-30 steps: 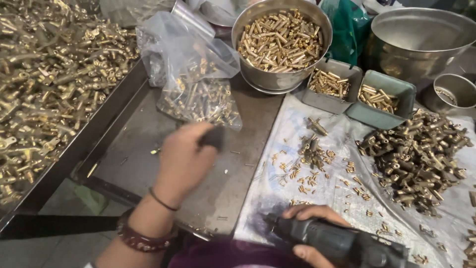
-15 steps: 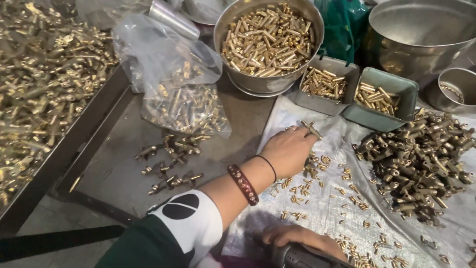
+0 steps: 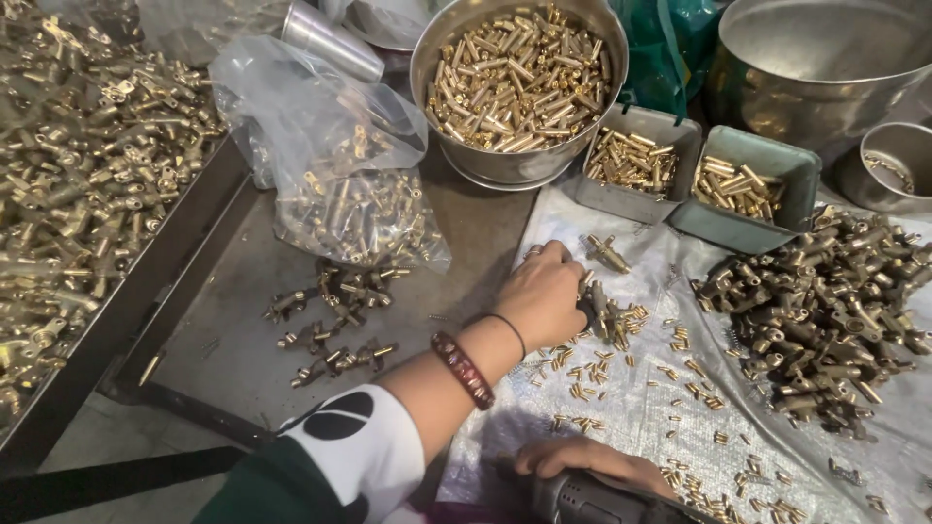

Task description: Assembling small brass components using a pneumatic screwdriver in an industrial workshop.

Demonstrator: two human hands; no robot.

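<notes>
My left hand (image 3: 546, 291) reaches across onto the plastic sheet (image 3: 680, 427), fingers curled over a small cluster of brass fittings (image 3: 607, 312) near the sheet's far edge; whether they grip one I cannot tell. My right hand (image 3: 592, 456) lies closed over the dark power tool (image 3: 592, 500) at the surface's near edge.

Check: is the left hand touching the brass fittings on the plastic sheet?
Touching. The head view shows the left hand closed over the small cluster of brass fittings on the plastic sheet, with no gap visible.

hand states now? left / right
Left hand: curled over brass fittings on the plastic sheet; grasp cannot be told.
Right hand: closed on a power tool.
</notes>
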